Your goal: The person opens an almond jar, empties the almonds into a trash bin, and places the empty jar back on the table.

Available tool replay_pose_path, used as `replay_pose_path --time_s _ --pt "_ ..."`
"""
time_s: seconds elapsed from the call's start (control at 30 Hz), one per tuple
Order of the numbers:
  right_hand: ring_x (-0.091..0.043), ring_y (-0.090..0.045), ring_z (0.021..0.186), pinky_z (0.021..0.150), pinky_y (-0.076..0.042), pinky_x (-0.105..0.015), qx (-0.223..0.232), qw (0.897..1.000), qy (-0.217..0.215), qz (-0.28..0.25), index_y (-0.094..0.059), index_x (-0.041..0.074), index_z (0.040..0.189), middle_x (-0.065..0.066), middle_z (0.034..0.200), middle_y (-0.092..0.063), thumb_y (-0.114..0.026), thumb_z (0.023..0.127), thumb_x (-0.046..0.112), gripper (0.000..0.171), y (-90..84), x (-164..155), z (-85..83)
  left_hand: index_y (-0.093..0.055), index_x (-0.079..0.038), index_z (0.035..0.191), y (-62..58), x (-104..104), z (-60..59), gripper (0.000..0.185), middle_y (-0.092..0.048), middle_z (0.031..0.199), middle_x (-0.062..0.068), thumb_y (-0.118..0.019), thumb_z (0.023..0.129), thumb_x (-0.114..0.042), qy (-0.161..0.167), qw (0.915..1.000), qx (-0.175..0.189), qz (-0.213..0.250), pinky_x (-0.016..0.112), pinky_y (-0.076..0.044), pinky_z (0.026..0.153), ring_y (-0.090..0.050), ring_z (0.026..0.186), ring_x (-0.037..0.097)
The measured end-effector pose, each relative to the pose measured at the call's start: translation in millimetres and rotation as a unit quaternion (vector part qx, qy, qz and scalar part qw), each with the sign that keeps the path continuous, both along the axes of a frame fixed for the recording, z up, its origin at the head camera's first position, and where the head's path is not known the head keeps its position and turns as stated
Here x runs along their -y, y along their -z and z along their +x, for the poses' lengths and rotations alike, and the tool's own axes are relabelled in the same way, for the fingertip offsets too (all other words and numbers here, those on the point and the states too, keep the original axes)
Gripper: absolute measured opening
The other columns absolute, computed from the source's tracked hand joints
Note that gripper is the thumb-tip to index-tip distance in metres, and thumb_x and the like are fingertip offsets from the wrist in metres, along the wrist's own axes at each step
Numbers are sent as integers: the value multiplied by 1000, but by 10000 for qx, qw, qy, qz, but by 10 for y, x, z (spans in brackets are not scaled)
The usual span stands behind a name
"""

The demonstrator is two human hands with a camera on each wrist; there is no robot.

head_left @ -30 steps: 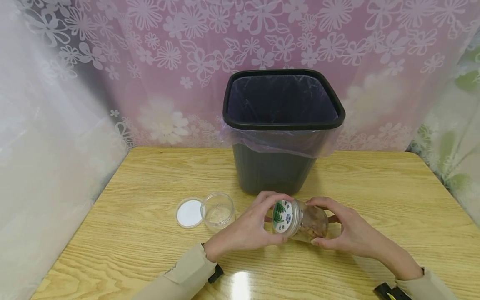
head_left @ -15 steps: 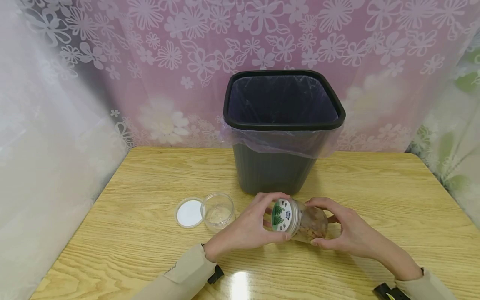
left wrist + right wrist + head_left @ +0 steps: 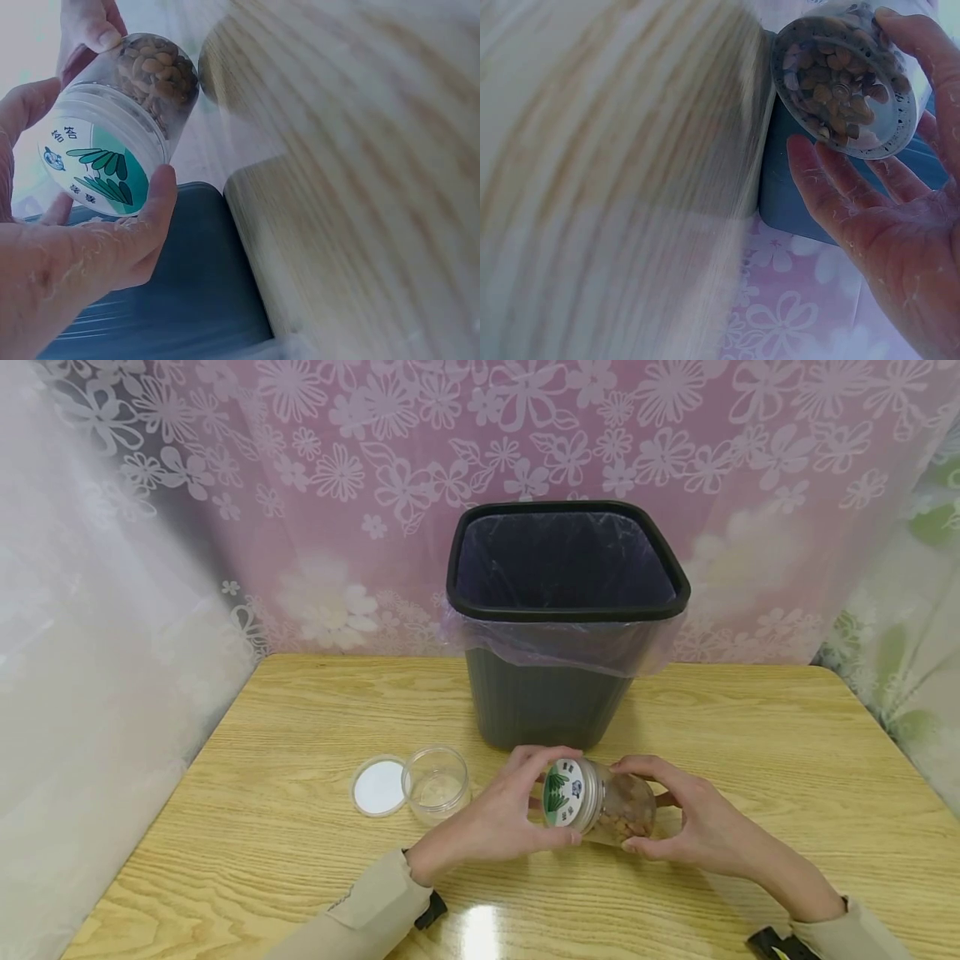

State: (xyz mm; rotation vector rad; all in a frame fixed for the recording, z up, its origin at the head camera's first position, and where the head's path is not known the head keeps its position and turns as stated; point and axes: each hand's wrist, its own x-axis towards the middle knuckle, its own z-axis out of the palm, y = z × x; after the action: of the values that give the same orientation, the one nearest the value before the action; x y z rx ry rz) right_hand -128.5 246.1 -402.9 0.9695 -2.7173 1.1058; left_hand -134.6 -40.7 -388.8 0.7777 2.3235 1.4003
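A clear plastic jar (image 3: 628, 802) of brown nut-like pieces (image 3: 159, 71) lies tilted between both hands, low over the table. Its screw lid (image 3: 564, 793) faces left and bears a white label with green leaves. My left hand (image 3: 498, 822) grips that lid, thumb below and fingers above. Around the jar's bottom end curls my right hand (image 3: 701, 827), thumb on the near side and fingers on the far side. The right wrist view shows the jar's round base (image 3: 844, 90) with the brown pieces behind it. Whether the jar touches the table, I cannot tell.
Behind the hands stands a dark bin (image 3: 555, 693) with a thin purple liner. Left of my left hand, a second clear jar (image 3: 437, 789) stands without a lid. A round white-lined lid (image 3: 378, 787) lies against it on the wooden table (image 3: 300, 710).
The lid's label has turned slightly counterclockwise in the head view. Both hands keep their hold on the jar in nearly the same place.
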Motion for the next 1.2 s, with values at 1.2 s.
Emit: replay_pose_path --time_s 1.2 --pt "-2 -57 120 77 -61 -29 -78 9999 -100 -60 -51 23 142 -4 137 -59 -94 74 22 80 -13 -27 -6 -33 -31 147 33 8 40 86 -37 144 2 -85 80 -18 -173 9997 47 194 27 -56 97 -49 123 19"
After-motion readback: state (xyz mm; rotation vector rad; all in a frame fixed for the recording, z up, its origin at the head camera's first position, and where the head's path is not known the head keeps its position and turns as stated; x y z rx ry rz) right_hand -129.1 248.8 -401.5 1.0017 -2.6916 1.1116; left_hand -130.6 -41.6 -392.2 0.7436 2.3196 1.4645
